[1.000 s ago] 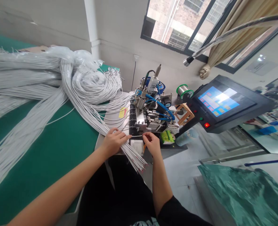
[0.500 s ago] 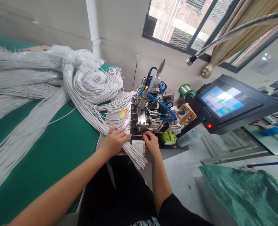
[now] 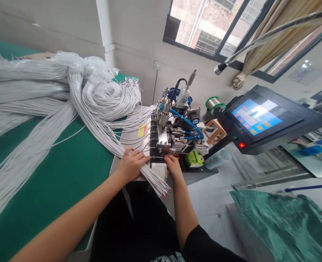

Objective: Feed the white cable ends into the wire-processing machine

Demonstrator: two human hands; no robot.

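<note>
My left hand point(image 3: 132, 164) lies across a bundle of thin white cables point(image 3: 155, 182), its fingers closed. Between its fingertips and the machine runs a single white cable point(image 3: 156, 157). My right hand point(image 3: 173, 165) is at the near end of the bench machine point(image 3: 163, 136), thumb and forefinger pinched together at that cable's tip; the tip itself is hidden by the fingers. Several other cables enter the black slotted edge of the machine side by side. The bundle's reddish ends hang over the front edge, between my two hands.
More cable bundles point(image 3: 54, 72), partly in clear plastic, cover the green table point(image 3: 68, 174) at left. A solder wire spool point(image 3: 214, 104) and a lit control screen point(image 3: 256, 116) stand to the right. A flexible lamp arm point(image 3: 259, 40) hangs above. Green sheeting point(image 3: 283, 222) lies lower right.
The whole view has shifted slightly. My right hand's fingers have closed in a little further against the machine's front; my left hand stays on the bundle.
</note>
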